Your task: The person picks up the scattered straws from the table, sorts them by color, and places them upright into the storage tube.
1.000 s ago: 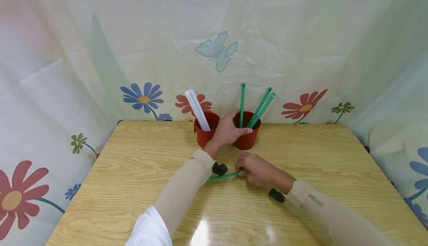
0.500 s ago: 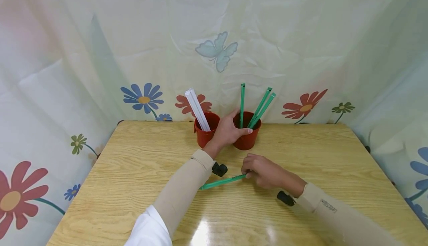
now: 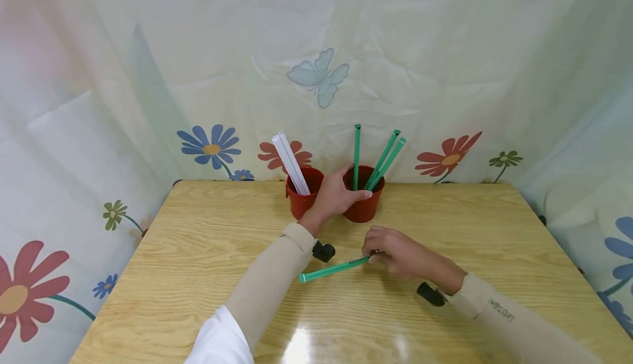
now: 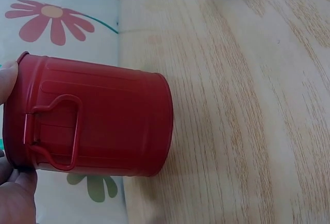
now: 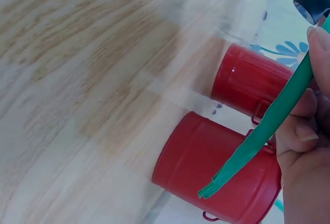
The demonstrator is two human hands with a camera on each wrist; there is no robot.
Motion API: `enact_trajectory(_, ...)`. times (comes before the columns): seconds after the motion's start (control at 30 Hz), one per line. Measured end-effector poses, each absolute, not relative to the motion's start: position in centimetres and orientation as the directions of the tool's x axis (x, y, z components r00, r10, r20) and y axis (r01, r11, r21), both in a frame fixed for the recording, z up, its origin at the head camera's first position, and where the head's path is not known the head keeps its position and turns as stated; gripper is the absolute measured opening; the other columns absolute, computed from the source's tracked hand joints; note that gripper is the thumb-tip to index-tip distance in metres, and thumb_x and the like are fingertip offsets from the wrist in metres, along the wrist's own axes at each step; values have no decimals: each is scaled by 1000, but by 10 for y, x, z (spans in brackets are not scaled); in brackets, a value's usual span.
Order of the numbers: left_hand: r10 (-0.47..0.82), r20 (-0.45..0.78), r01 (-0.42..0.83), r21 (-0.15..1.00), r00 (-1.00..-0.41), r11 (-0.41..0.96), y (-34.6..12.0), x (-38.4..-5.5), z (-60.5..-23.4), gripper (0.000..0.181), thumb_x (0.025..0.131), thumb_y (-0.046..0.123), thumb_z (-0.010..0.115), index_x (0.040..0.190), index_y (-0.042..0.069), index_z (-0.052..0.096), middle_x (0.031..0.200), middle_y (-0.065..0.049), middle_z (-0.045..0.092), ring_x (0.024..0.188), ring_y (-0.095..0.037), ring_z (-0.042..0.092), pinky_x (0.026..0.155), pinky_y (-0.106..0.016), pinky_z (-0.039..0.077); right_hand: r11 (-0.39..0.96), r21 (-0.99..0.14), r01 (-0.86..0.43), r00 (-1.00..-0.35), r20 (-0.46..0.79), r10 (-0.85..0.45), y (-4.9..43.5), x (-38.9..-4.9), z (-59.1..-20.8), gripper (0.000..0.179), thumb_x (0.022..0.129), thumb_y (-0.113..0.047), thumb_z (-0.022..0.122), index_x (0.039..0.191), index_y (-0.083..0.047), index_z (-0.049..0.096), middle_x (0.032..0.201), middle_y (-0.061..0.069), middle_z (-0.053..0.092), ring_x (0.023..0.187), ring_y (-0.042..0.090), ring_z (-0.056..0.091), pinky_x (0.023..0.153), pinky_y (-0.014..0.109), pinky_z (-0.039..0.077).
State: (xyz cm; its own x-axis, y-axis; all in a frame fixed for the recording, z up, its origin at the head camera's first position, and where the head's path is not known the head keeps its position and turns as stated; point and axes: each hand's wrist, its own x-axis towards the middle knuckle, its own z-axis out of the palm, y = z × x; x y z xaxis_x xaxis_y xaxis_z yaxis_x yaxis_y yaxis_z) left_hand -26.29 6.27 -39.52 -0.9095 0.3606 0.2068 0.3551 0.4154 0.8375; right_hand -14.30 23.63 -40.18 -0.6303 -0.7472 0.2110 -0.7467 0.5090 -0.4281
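Observation:
With thumb and fingers, my left hand [image 3: 336,194] grips the rim of the right-hand red bucket [image 3: 363,210], which stands upright; its wire handle and side fill much of the left wrist view. Several green wrapped straws [image 3: 357,155] lean inside that bucket. In front of it, my right hand [image 3: 399,253] pinches one end of another green wrapped straw [image 3: 331,271]. This straw points left over the table, its flattened, crimped end [image 5: 211,189] showing in the right wrist view.
A second red bucket [image 3: 300,205] stands just left, partly behind my left hand, holding white wrapped straws [image 3: 292,163]. Both buckets are at the back edge of the wooden table [image 3: 207,232]. A flowered curtain [image 3: 395,67] hangs behind the table.
My right hand has moved right and slightly toward me with the green straw, whose left end has come out from behind my left forearm. My left hand has stayed on the bucket.

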Motion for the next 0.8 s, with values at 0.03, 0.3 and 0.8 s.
enact_trajectory(0.03,360,209,356,838,-909,414,63,-263,-395,79,81,32,81,148,16,43,136,-2,61,120,-24,58,99,-40,54,505,-436,-745,-631,213,-746,237,-143,-401,19,85,2,70,83,-17,67,85,-12,60,82,2,49,73,20,48)
enact_trajectory(0.3,360,230,377,828,-904,416,61,-263,-396,78,80,32,82,147,14,45,133,-2,62,118,-24,59,98,-39,53,454,-505,-734,-639,285,-715,237,-142,-395,21,87,-2,68,86,-22,64,87,-11,61,80,6,54,72,22,50)
enact_trajectory(0.8,367,266,413,809,-892,419,62,-263,-398,64,79,32,83,136,18,54,122,-2,66,108,-26,61,92,-32,53,221,-669,-710,-659,520,-544,218,-148,-376,23,87,10,62,90,-13,65,85,4,61,72,10,49,60,24,44)
